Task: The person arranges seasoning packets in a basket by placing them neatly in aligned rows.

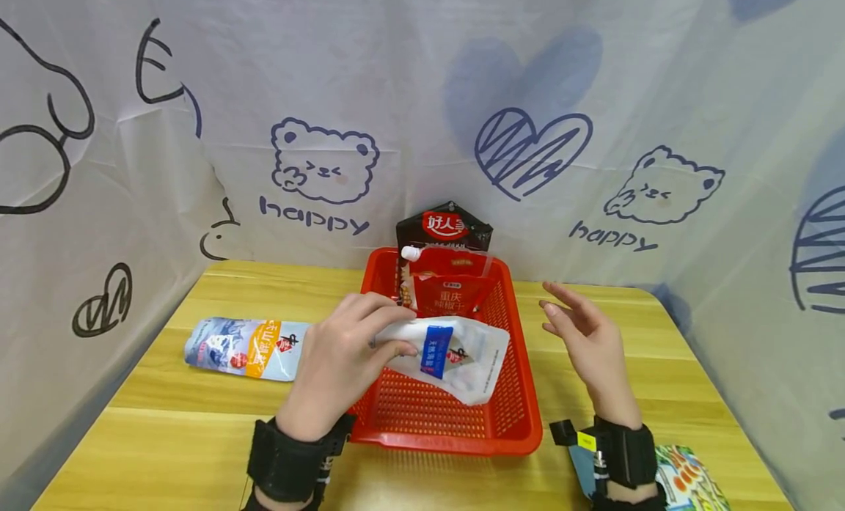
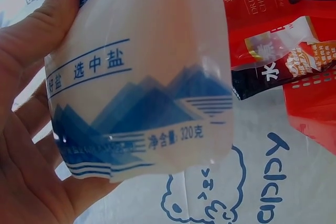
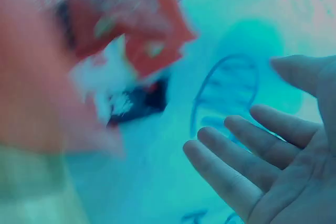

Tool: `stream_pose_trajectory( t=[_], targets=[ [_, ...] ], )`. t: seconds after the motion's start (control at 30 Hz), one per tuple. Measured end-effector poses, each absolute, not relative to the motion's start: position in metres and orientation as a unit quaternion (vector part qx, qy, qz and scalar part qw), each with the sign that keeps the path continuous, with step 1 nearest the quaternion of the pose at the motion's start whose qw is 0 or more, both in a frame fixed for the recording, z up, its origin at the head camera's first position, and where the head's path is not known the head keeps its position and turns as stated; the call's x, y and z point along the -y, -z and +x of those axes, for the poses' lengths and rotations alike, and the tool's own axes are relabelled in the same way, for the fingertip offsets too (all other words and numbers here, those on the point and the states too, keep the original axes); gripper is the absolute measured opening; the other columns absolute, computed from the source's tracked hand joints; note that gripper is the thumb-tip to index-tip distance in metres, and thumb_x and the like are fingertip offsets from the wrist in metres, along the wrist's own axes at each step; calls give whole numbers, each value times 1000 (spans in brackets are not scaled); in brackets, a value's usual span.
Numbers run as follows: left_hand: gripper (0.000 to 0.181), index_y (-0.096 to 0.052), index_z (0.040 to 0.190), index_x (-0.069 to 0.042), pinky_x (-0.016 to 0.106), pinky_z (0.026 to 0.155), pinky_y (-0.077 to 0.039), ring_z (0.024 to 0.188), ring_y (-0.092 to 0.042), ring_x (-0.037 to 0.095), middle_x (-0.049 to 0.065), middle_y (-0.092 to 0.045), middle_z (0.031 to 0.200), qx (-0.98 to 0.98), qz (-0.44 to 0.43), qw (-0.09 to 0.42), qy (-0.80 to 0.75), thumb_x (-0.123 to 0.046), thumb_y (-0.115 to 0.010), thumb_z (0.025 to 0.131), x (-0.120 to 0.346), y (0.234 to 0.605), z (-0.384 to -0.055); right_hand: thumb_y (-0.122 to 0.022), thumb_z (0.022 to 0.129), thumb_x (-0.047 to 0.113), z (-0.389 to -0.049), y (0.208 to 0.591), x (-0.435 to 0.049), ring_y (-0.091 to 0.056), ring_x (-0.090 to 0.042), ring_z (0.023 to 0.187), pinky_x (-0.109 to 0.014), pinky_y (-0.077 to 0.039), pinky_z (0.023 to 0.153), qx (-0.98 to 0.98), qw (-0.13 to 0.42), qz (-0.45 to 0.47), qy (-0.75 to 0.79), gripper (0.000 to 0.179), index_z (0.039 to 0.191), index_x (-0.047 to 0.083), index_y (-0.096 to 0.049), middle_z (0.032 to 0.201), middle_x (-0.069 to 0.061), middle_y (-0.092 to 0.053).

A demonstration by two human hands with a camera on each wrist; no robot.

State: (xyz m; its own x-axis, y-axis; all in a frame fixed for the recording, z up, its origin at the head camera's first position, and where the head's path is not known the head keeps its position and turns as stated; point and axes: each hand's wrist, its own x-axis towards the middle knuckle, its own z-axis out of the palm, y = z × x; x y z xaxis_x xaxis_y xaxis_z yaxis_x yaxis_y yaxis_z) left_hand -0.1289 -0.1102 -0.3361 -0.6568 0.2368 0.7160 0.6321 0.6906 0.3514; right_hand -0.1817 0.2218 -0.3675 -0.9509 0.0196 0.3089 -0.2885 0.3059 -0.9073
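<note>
My left hand (image 1: 353,353) pinches one end of a white salt bag (image 1: 474,353) with a blue label, held over the red plastic basket (image 1: 449,441). In the left wrist view, blue mountains are printed on the bag (image 2: 152,106), and the thumb lies along its edge. My right hand (image 1: 587,342) hovers just right of the basket, fingers extended and nothing in it; the right wrist view shows its spread fingers (image 3: 262,156). Standing in the back of the basket are a red dried chili packet (image 1: 455,292), a white-capped pouch (image 1: 411,254) and a black packet (image 1: 422,236).
Left of the basket, a light blue and orange salt bag (image 1: 244,348) lies on the wooden table (image 1: 165,423). A colourful packet (image 1: 689,478) lies at the front right, partly hidden beneath the right wrist. Behind the table hangs a white cloth (image 1: 409,130) with bear and heart drawings.
</note>
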Motion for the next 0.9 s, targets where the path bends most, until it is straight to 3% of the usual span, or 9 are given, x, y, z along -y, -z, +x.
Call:
stream_pose_trajectory(
  t=[0.17,0.33,0.53,0.73,0.9],
  targets=[
    [42,-79,108,-19,24,63,-57,94,-64,15,-3,-74,104,861,-247,325,304,-31,-93,71,109,337,-129,-54,109,18,-164,350,-201,-69,-16,118,-27,-59,90,757,134,141,-624,40,148,8,-55,146,-14,-61],
    [43,-79,109,-18,25,64,-58,94,-64,15,-3,-74,104,860,-247,327,304,-32,-93,71,108,337,-129,-50,110,13,-149,345,-175,-66,-17,122,-29,-58,94,756,95,181,-622,40,150,11,-52,145,-11,-62],
    [42,-79,109,-18,25,64,-58,93,-63,16,-3,-73,105,860,-249,332,297,-33,-92,71,107,337,-129,-66,102,14,-137,347,-148,-61,-23,128,-31,-57,96,761,57,180,-621,48,148,10,-52,143,-7,-63],
    [40,-79,108,-18,26,66,-59,94,-64,15,-3,-73,104,856,-257,337,295,-34,-91,73,104,337,-128,-79,94,16,-133,351,-133,-68,-31,109,-37,-63,83,763,27,142,-630,52,142,13,-58,131,-11,-67],
    [39,-79,108,-18,26,67,-60,97,-65,16,-3,-72,104,857,-263,333,293,-33,-90,74,101,337,-127,-80,93,17,-131,355,-129,-70,-31,102,-37,-63,82,762,13,135,-634,46,136,11,-64,122,-12,-71]
  ],
)
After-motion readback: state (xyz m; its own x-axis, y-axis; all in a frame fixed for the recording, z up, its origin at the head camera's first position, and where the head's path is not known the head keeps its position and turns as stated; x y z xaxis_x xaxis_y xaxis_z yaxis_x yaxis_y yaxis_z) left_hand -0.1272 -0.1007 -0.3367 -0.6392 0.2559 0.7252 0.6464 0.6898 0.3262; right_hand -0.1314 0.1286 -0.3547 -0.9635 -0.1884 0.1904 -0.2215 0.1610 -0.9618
